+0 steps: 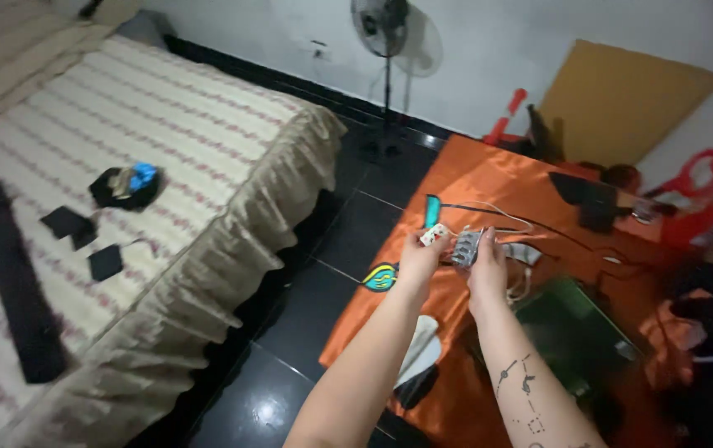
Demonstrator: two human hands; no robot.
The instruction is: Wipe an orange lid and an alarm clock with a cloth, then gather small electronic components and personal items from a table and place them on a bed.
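Observation:
Both my arms reach out over an orange-covered table [489, 178]. My left hand [420, 259] pinches a small white object with red marks [434, 235] between its fingertips. My right hand [486, 264] grips a small grey ridged object [466, 247] right beside it. The two objects are almost touching. The frame is blurred, so I cannot tell what they are. White and black cables [512, 224] lie on the cloth just beyond my hands.
A bed [166, 133] with a striped cover and beige frill fills the left, with dark pouches and a black strip on it. Dark tiled floor [348, 224] lies between bed and table. A standing fan [385, 50], a green board [568, 332] and red items are about.

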